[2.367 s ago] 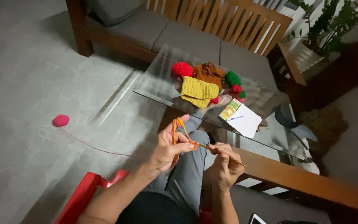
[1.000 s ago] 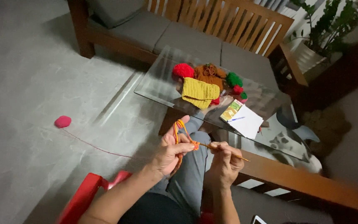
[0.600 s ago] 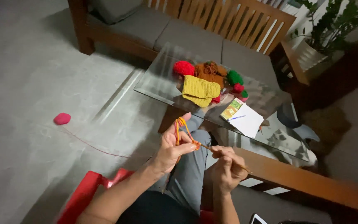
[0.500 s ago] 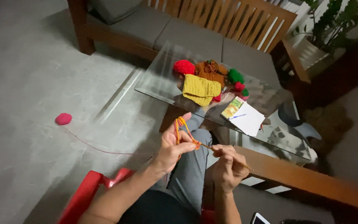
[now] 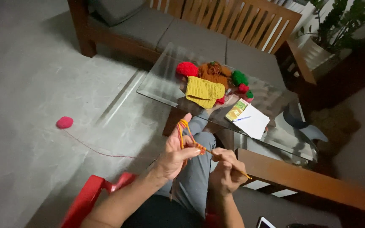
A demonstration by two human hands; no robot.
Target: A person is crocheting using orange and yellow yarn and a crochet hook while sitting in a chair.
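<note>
My left hand [image 5: 175, 153] is raised over my lap with orange yarn [image 5: 184, 131] looped around its index finger and a small orange crocheted piece [image 5: 200, 147] pinched at the fingertips. My right hand [image 5: 226, 171] grips a thin crochet hook [image 5: 233, 166] whose tip meets that piece. A pink yarn ball [image 5: 64, 122] lies on the grey floor to the left, its strand [image 5: 102, 152] trailing toward my lap.
A glass coffee table [image 5: 161, 84] ahead holds a yellow knitted piece [image 5: 205, 91], red, brown and green yarn balls [image 5: 216, 72], and a notepad with a pen [image 5: 250, 120]. A wooden bench with grey cushions [image 5: 199, 38] stands behind. A red stool edge [image 5: 90, 198] is at my left.
My hands stay together over my lap, working the hook at the orange piece with small motions. The view has shifted slightly; the pink ball has not moved.
</note>
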